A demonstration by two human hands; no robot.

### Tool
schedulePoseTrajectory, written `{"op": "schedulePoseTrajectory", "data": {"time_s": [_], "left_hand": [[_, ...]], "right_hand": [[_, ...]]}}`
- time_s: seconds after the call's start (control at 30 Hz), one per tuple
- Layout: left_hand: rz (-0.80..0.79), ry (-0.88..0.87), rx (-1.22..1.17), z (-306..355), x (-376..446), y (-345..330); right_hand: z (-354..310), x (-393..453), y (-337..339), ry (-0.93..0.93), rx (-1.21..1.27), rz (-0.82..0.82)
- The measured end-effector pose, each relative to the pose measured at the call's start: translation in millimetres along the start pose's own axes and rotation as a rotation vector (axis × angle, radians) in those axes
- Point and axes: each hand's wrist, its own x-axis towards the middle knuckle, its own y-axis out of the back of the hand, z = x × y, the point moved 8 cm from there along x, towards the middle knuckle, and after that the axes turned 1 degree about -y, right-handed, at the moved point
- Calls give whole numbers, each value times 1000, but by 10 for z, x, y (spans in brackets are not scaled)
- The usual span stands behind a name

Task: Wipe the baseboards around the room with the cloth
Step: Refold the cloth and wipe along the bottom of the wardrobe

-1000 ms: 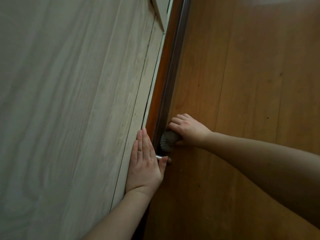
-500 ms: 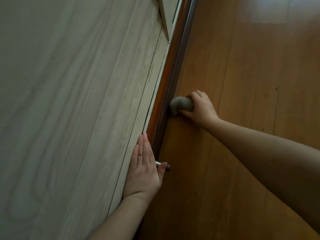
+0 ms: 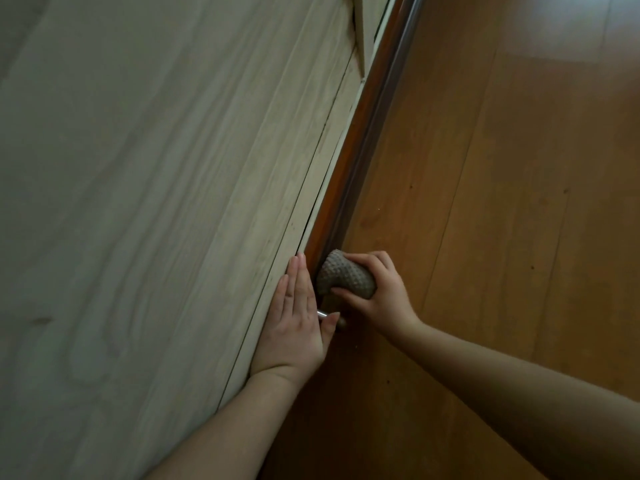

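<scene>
Against the baseboard [image 3: 349, 157], your right hand [image 3: 381, 289] grips the bunched cloth [image 3: 344, 277] while your left hand [image 3: 294, 320] lies flat, fingers together, just beside it.

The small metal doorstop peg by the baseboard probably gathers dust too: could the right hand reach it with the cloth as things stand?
Probably yes. The right hand grips the bunched grey waffle-weave cloth close to the metal doorstop peg, though the left hand's thumb partly covers it.
</scene>
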Motion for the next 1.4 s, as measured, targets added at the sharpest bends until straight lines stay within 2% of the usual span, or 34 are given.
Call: {"op": "schedulePoseTrajectory", "data": {"time_s": [0.1, 0.27, 0.43, 0.73, 0.93, 1.17, 1.4], "left_hand": [[15, -7, 32, 6, -6, -11], [43, -12, 68, 25, 14, 32], [46, -8, 73, 23, 10, 26], [22, -7, 55, 14, 6, -14], [17, -9, 17, 13, 9, -8], [22, -9, -47, -3, -2, -16], [22, -16, -39, 3, 6, -15]], "right_hand": [[-5, -107, -60, 26, 47, 44], [3, -330, -226, 141, 52, -109], [-59, -133, -161, 137, 45, 6], [-110, 12, -108, 190, -16, 66], [-91, 611, 333, 81, -7, 312], [-115, 1313, 798, 75, -52, 329], [21, 1343, 838, -76, 37, 416]]}}
